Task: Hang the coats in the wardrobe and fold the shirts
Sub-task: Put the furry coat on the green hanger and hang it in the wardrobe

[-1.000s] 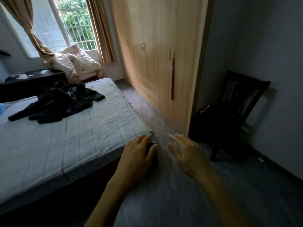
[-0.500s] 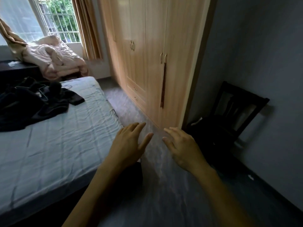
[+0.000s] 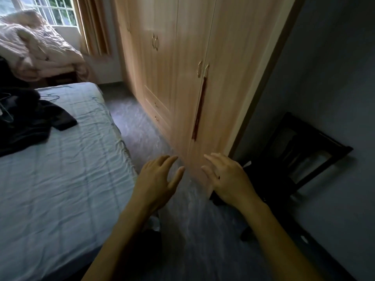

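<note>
Head view: we hold both hands out in front of us, low over the grey floor (image 3: pixel 142 128). Our left hand (image 3: pixel 158 179) is palm down with its fingers spread and relaxed, grasping nothing. Our right hand (image 3: pixel 227 177) is the same, fingers loose and slightly bent, holding nothing. The two hands are near each other but apart.

Ahead of us stands the wooden wardrobe (image 3: pixel 182 47), its doors closed. Two small metal handles (image 3: pixel 203 69) sit side by side where the nearest pair of doors meet, and a thin red strip (image 3: pixel 199 110) hangs down from them along the seam. Farther along the wardrobe are two drawers (image 3: pixel 156 112).

The dark clothes (image 3: pixel 30 122) lie in a heap on the bed (image 3: pixel 60 189) at our left, well apart from both hands and from the wardrobe. A wire hanger (image 3: pixel 8 116) rests on the heap. We cannot tell coats from shirts in it.

A dark chair (image 3: pixel 304 151) stands against the grey wall (image 3: pixel 334 78) just beside the wardrobe's near end. Beyond the bed, a pale pink quilt (image 3: pixel 34 47) is bunched up under the window (image 3: pixel 54 11), next to a tan curtain (image 3: pixel 91 27).
</note>
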